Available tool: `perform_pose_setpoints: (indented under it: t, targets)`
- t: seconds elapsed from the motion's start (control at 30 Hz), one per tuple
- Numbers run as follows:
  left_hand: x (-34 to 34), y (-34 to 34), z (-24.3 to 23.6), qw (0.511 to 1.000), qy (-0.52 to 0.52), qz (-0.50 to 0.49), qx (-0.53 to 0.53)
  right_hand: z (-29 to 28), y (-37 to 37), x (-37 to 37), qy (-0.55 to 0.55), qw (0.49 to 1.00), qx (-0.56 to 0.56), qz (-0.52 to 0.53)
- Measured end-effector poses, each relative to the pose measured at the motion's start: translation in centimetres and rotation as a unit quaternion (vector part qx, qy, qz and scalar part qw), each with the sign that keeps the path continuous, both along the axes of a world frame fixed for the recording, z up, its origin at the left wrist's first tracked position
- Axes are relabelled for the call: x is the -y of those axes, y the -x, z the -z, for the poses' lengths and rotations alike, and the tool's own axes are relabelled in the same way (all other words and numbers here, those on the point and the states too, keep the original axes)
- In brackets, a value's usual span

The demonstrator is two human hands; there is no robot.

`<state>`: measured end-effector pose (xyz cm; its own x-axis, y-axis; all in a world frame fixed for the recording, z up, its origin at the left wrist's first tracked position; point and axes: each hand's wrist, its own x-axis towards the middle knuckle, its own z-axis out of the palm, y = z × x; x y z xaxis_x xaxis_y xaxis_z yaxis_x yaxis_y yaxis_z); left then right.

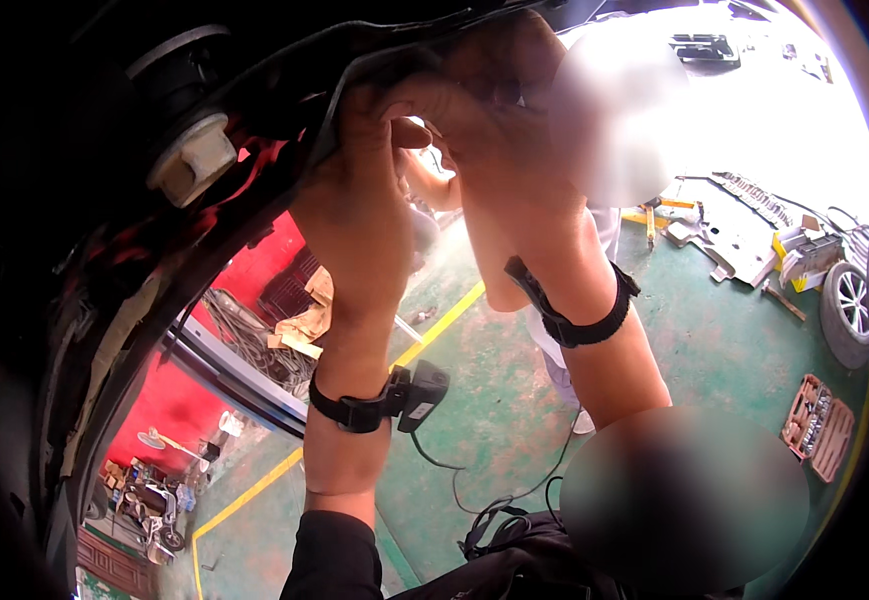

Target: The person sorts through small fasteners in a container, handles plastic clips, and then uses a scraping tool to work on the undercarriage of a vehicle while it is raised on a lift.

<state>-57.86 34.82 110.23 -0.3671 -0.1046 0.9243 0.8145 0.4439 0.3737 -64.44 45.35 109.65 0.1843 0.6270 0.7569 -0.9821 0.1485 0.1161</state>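
Big dark car parts [84, 230] fill the left side and the top of the frame, very close. A pale, chunky bolt-like piece [194, 160] sticks out at the upper left. At the bottom, a black sleeve [331, 560] covers part of the left arm, and black cloth [514, 565] lies beside it.

Both arms reach up. The left wrist has a black strap [354, 412] with a small dark box [422, 396] on it, and a thin cord [434, 462] hangs below. The right wrist has a black band [589, 322].

The left hand [354, 200] is at the top middle, up against the dark edge of the car part, with its fingers bent. The right hand [499, 140] is just beside it, bent too, and its top goes into shadow. I cannot tell if either hand pinches something. Some skin [434, 188] shows in the gap between them, but whose it is I cannot tell.

Behind the right arm stands a person in pale trousers [546, 350]. The floor [484, 420] is green with a yellow line [249, 493]. At the right are an open tool case [816, 425], a hammer [784, 301], a wheel [847, 310] and a pale panel [729, 248].

At the left, farther off, are brown cardboard [306, 322], a fan [159, 440] and a red wall [159, 395]. A car [704, 47] sits in bright light at the upper right.
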Motion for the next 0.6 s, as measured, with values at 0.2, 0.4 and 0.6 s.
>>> perform_pose_setpoints:
  t: [0.2, 0.4, 0.6]
  targets:
    - [2.2, -0.6, -1.4, 0.982, 0.05, 0.17, 0.061, 0.1, -0.2, 3.1, 0.011, 0.993, 0.037, -0.108]
    - [2.1, -0.3, -1.0, 0.981, 0.096, 0.146, 0.088, -0.5, -0.7, 3.9, 0.092, 0.99, 0.019, -0.108]
    - [1.2, -0.5, -0.5, 0.994, 0.021, 0.061, 0.085, -0.9, -2.1, 5.2, 0.132, 0.961, 0.045, -0.239]
